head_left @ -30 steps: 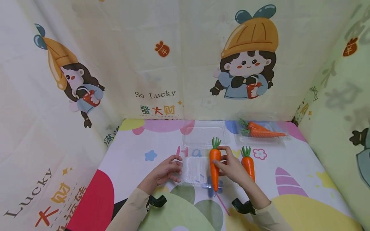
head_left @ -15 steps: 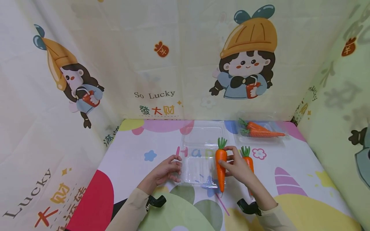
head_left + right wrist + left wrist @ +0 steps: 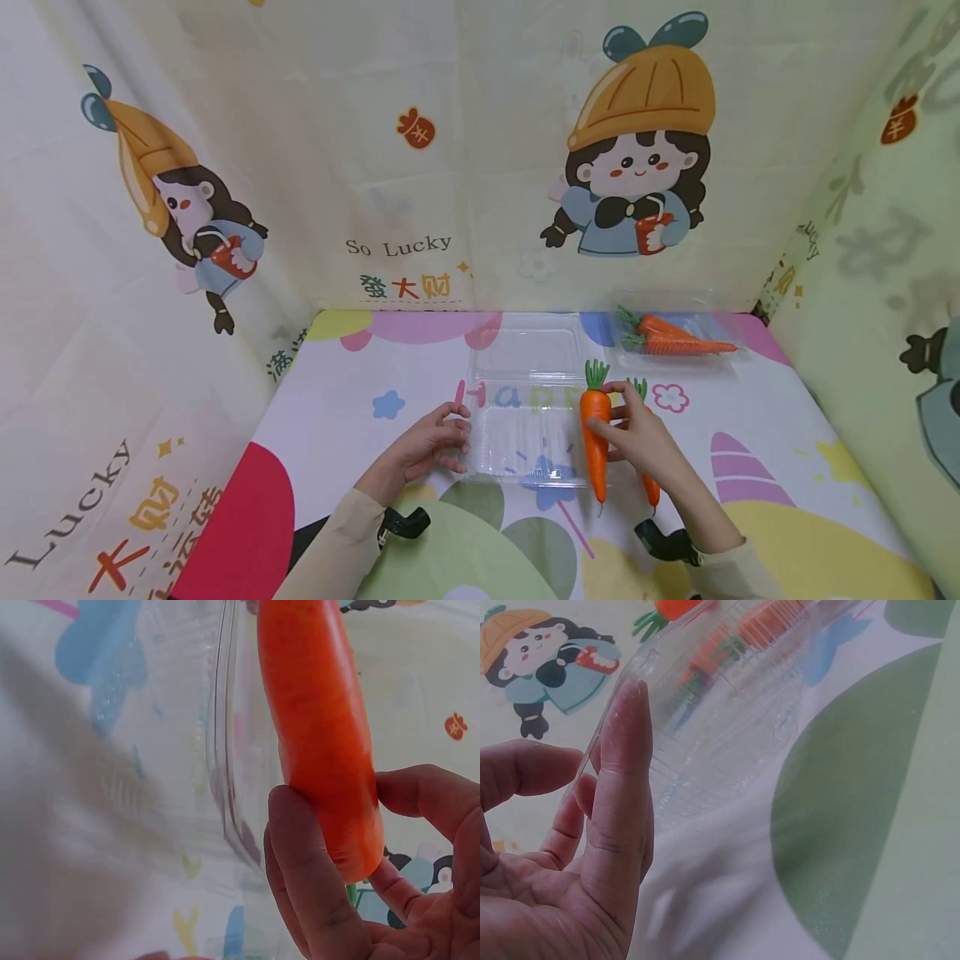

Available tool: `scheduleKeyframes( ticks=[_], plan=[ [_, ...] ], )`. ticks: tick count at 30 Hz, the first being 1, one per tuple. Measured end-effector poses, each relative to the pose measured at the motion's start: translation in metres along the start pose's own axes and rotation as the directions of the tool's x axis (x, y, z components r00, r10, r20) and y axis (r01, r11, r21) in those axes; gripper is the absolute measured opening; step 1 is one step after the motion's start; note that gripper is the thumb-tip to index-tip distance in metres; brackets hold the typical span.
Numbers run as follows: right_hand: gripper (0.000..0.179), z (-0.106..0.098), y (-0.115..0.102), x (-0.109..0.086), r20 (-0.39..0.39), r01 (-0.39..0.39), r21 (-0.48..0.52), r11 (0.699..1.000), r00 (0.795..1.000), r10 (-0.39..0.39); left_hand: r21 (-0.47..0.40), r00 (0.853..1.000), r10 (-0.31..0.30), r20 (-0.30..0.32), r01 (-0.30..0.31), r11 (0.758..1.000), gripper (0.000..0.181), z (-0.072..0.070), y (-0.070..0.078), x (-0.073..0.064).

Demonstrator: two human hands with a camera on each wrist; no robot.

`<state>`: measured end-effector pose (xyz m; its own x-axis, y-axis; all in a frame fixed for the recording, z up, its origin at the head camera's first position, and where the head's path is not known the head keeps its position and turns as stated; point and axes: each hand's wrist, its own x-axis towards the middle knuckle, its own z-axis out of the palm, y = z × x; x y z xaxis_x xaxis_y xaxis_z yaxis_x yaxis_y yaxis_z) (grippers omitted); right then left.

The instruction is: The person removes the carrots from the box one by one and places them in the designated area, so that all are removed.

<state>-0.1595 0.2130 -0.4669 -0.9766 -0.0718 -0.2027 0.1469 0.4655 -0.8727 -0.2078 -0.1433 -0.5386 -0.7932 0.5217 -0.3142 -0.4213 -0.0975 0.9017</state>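
Observation:
In the head view a clear plastic clamshell box (image 3: 517,442) lies with its lid (image 3: 528,346) folded back. My left hand (image 3: 431,446) is at its left side; in the left wrist view the thumb and fingers pinch the clear rim (image 3: 600,735). My right hand (image 3: 639,435) grips an orange carrot (image 3: 595,429) with a green top, held upright over the box's right edge. The right wrist view shows thumb and fingers around the carrot (image 3: 322,742) near its leafy end. A second carrot (image 3: 651,493) lies on the table, partly hidden behind my right hand.
Another clear box (image 3: 626,362) with carrots (image 3: 675,337) in it stands at the back right of the table. Patterned cloth (image 3: 510,167) hangs behind and on both sides. A printed cover (image 3: 405,358) lies over the table.
My right hand has moved right with the carrot, from over the box to its right edge. It now hides more of the second carrot. The left hand stays at the box.

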Motion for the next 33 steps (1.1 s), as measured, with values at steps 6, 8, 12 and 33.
scheduleKeyframes(
  ticks=[6,8,12,33],
  plan=[
    [0.067,-0.012,0.009,-0.003,-0.016,-0.004,-0.036,0.999,1.000,0.003,0.006,1.000,0.002,0.002,-0.002,1.000,0.032,0.000,-0.001,0.001],
    [0.068,-0.017,0.012,-0.005,-0.022,-0.003,-0.046,0.999,1.000,0.002,0.009,1.000,0.003,0.002,-0.003,1.000,0.032,0.000,0.000,0.001],
    [0.070,-0.026,0.016,-0.008,-0.044,-0.008,-0.047,0.999,0.999,0.006,0.011,1.000,0.006,0.007,-0.006,1.000,0.031,0.000,0.000,0.000],
    [0.074,-0.058,0.040,-0.016,-0.077,-0.037,-0.041,0.998,0.996,0.033,0.005,1.000,0.000,0.003,0.000,1.000,0.030,0.001,0.001,0.000]
  ],
)
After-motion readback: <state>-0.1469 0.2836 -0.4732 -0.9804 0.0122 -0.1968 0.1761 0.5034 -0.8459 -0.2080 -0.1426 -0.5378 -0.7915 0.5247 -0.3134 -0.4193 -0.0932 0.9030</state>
